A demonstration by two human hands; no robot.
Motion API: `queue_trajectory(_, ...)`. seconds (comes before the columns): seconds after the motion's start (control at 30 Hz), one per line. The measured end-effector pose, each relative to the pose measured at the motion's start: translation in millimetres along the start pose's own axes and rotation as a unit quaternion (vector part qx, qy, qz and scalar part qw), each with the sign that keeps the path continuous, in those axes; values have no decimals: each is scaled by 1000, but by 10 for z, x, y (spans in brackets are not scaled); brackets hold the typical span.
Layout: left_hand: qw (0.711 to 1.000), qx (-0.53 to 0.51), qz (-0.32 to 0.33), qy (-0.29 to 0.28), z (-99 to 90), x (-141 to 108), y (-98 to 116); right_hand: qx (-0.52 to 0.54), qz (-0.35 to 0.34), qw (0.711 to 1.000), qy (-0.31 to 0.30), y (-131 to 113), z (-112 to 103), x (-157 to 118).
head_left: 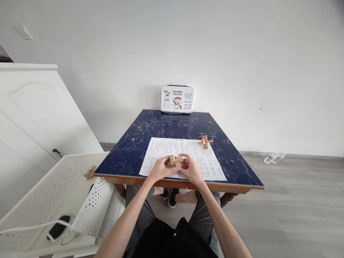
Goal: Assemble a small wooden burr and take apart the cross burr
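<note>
Holding wooden puzzle (176, 161); white case (170, 104) reads "TRAVEL".

White case (177, 99), bottles (270, 158) on floor (290, 204)

From my station I hold my left forearm (128, 219) and right forearm (220, 219) bare and angled inward toward the tabletop (124, 150). Both wrists (151, 179) sit at its near edge. My left grip (160, 169) and right grip (192, 171) face each other over the tabletop by that edge, fingers curled inward, thumbs nearly meeting between them.
</note>
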State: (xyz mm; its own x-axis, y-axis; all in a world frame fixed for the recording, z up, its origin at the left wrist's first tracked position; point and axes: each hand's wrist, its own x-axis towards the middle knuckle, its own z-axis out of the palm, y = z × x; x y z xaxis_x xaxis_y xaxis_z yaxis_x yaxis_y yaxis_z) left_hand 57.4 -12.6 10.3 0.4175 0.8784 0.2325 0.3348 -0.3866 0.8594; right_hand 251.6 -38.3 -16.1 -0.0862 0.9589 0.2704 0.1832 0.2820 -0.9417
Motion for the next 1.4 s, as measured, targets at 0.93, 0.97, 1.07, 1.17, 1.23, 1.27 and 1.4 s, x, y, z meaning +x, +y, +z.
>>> queue_trajectory(0.93,991,-117,-11,70,-14,20,-107,-1,-4,1000,-22,24,-21,22)
queue_trajectory(0.97,990,-123,-12,75,-15,19,-115,-6,-6,1000,-21,17,-16,20)
queue_trajectory(1.07,986,-138,-15,96,-13,26,-143,-31,-16,999,0,26,3,22)
queue_trajectory(1.17,982,-149,-18,112,-7,37,-156,-79,-20,995,63,85,27,38)
queue_trajectory(1.23,982,-152,-21,112,-3,39,-153,-105,-17,989,104,138,45,53)
queue_trajectory(1.27,982,-151,-23,108,-1,38,-149,-116,-15,986,118,163,53,59)
queue_trajectory(1.4,986,-141,-29,88,2,23,-132,-148,-32,980,132,208,78,73)
